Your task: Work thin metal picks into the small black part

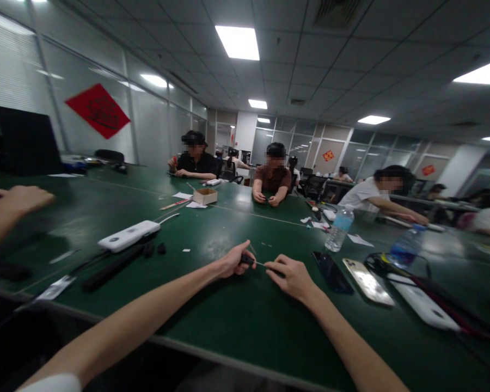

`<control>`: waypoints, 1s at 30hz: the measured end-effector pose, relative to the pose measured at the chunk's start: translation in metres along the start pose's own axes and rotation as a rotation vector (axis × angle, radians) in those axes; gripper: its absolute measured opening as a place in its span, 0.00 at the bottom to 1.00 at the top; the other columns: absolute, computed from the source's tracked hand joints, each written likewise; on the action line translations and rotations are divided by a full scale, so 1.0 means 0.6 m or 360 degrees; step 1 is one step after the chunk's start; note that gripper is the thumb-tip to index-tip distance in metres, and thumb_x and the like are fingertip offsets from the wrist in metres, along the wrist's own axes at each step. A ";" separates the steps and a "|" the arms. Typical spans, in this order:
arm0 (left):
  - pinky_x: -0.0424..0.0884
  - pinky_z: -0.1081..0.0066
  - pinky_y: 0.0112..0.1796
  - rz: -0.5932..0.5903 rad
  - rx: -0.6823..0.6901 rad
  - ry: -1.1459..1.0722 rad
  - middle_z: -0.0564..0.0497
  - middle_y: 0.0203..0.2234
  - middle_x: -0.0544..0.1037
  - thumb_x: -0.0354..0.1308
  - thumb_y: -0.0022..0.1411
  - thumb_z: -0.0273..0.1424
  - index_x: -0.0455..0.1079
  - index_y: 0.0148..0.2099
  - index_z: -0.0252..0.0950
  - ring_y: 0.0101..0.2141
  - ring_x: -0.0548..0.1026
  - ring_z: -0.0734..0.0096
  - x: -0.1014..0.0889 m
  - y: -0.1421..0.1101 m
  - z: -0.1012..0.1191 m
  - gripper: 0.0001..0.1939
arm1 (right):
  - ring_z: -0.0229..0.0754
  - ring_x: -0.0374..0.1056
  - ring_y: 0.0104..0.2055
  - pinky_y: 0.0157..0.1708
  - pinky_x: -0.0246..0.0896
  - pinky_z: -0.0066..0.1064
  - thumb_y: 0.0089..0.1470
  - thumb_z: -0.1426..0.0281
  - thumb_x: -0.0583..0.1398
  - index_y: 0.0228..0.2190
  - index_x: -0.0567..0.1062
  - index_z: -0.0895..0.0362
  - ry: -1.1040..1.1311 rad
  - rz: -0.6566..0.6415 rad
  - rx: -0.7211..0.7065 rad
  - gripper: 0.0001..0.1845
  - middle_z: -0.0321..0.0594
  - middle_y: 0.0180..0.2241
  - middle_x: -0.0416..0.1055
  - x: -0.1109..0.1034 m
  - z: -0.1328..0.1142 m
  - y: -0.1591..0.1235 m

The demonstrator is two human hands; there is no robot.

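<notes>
Above the green table, my left hand (236,262) is closed around a small black-handled tool (247,259) that looks like a screwdriver. A thin, pale shaft points from its handle toward the right. The thumb of this hand sticks up. At the far end of the shaft, my right hand (289,276) pinches with thumb and fingertips. Whether anything small sits between those fingertips is too fine to make out. Both forearms reach in from the near edge of the table.
Left of my hands lie a white power strip (129,235) and a black bar (112,268). To the right are a dark phone (332,272), a gold phone (367,280), a water bottle (340,231) and another power strip (422,302). A small box (204,196) stands farther back; several people sit around.
</notes>
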State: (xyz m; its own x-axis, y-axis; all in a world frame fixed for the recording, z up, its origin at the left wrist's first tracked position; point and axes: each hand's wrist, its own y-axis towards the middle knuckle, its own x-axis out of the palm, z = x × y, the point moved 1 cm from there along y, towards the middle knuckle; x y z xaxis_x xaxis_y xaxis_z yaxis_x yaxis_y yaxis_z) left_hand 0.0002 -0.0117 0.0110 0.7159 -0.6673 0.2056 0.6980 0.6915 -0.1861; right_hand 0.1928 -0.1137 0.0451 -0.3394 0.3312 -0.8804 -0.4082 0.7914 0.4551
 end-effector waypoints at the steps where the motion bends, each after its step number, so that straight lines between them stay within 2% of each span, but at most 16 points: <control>1: 0.40 0.77 0.17 -0.0006 -0.0040 0.0019 0.58 0.10 0.53 0.39 0.53 0.60 0.67 0.26 0.30 0.13 0.45 0.83 -0.001 0.002 0.000 0.36 | 0.37 0.64 0.33 0.32 0.54 0.27 0.58 0.61 0.51 0.44 0.73 0.48 -0.0110 -0.0016 -0.0009 0.16 0.40 0.38 0.68 -0.006 -0.002 0.000; 6: 0.41 0.78 0.17 0.0043 -0.0112 0.0113 0.57 0.12 0.56 0.37 0.52 0.61 0.67 0.28 0.30 0.13 0.47 0.83 -0.006 0.010 -0.005 0.37 | 0.38 0.65 0.33 0.29 0.50 0.27 0.60 0.63 0.47 0.42 0.72 0.51 -0.0463 -0.0110 -0.0083 0.17 0.42 0.37 0.70 -0.022 -0.024 0.000; 13: 0.40 0.77 0.16 -0.0011 -0.0141 0.0188 0.58 0.12 0.55 0.37 0.53 0.60 0.67 0.29 0.30 0.13 0.47 0.82 -0.007 0.011 -0.010 0.36 | 0.37 0.67 0.33 0.26 0.47 0.26 0.60 0.67 0.46 0.37 0.72 0.53 -0.0637 -0.0161 -0.0170 0.15 0.39 0.32 0.72 -0.011 -0.032 0.003; 19: 0.38 0.76 0.16 -0.0163 -0.0206 0.0176 0.58 0.11 0.51 0.37 0.55 0.58 0.68 0.27 0.30 0.13 0.44 0.81 -0.007 0.006 -0.005 0.36 | 0.36 0.68 0.33 0.27 0.49 0.25 0.61 0.66 0.47 0.38 0.73 0.52 -0.0537 -0.0062 -0.0192 0.16 0.38 0.34 0.74 0.004 -0.020 -0.005; 27: 0.40 0.77 0.15 -0.0212 -0.0153 -0.0019 0.57 0.11 0.54 0.38 0.57 0.54 0.66 0.27 0.30 0.13 0.45 0.81 -0.015 0.000 -0.006 0.32 | 0.36 0.69 0.35 0.32 0.55 0.23 0.59 0.67 0.51 0.41 0.74 0.51 -0.0248 0.0164 -0.0184 0.14 0.37 0.37 0.75 0.034 -0.009 -0.011; 30: 0.40 0.77 0.15 -0.0246 -0.0168 -0.0043 0.58 0.10 0.51 0.38 0.57 0.55 0.67 0.27 0.29 0.12 0.45 0.81 -0.018 -0.002 -0.005 0.33 | 0.36 0.70 0.35 0.33 0.57 0.23 0.58 0.68 0.52 0.41 0.74 0.51 -0.0135 0.0208 -0.0171 0.13 0.36 0.37 0.75 0.039 -0.006 -0.013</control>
State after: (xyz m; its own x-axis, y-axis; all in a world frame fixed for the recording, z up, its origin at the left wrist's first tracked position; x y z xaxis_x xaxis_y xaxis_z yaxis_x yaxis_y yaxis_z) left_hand -0.0085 -0.0060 0.0062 0.6002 -0.7546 0.2652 0.7987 0.5476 -0.2495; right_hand 0.1849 -0.1139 0.0211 -0.3246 0.4733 -0.8189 -0.4548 0.6810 0.5739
